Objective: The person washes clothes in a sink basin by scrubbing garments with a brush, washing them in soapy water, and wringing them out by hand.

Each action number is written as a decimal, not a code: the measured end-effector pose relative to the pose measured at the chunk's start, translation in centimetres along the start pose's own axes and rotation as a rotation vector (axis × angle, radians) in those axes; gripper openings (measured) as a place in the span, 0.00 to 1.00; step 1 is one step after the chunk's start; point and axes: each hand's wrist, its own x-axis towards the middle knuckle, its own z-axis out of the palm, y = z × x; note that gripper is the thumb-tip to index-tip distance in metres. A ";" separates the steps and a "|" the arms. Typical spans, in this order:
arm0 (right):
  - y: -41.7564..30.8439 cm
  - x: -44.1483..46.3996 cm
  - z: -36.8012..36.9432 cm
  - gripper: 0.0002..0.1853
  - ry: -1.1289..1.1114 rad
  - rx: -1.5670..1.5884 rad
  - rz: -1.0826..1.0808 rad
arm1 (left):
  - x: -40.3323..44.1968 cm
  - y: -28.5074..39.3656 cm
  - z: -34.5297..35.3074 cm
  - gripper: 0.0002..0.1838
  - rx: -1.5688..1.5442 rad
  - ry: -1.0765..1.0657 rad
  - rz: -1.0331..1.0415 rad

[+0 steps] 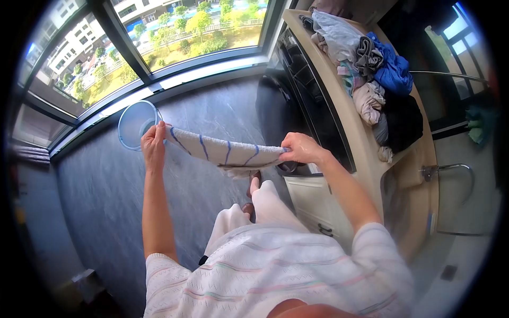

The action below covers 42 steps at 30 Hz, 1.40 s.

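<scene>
A white towel with blue stripes (214, 150) hangs stretched between my two hands, in front of my legs. My left hand (154, 142) is closed on its left corner, close to the light blue bucket (123, 124) on the floor. At the opposite corner, my right hand (301, 148) grips the towel between thumb and fingers, near the front of the washing machine (313, 90). The towel's lower edge droops in folds above my feet.
Clothes in a pile, including a blue garment (392, 66) and a black one (404, 124), lie on the beige counter (339, 100) at right. A faucet (448, 168) is mounted beside it. Below stands a white cabinet (313, 199). Large windows (196, 32) span the far side above the grey floor (106, 196).
</scene>
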 end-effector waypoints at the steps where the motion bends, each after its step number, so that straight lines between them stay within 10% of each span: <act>1: 0.5 0.5 -0.5 0.16 0.057 0.006 -0.128 | 1.0 0.0 0.0 0.17 -0.020 -0.004 0.002; 5: 0.1 2.3 -7.6 0.15 -0.372 0.645 -0.218 | 5.9 3.6 1.4 0.17 -0.233 0.018 0.031; 7: -1.0 3.3 -12.7 0.18 -0.450 0.863 -0.676 | 8.9 8.1 3.7 0.15 -0.417 0.098 0.042; 11: -3.6 9.1 -11.3 0.16 -0.112 1.427 -0.703 | 16.8 13.2 9.8 0.13 -0.560 0.039 0.075; 20: -7.8 18.6 -12.5 0.11 0.342 0.208 -0.545 | 24.2 0.6 16.7 0.15 0.102 -0.503 -0.335; 26: -7.8 24.6 -19.0 0.08 0.458 -0.308 -0.510 | 27.5 -0.3 17.8 0.12 0.014 -0.784 -0.417; 34: -7.3 32.2 -27.5 0.05 0.724 -0.579 -0.280 | 37.1 3.4 20.9 0.06 0.198 -0.536 0.220; 38: -2.9 37.8 -26.7 0.10 0.718 0.731 -0.177 | 37.3 8.1 24.9 0.29 0.223 -1.031 0.654; 42: 2.2 42.0 -28.1 0.14 0.586 0.671 -0.090 | 38.5 7.9 31.5 0.32 0.095 -1.042 0.500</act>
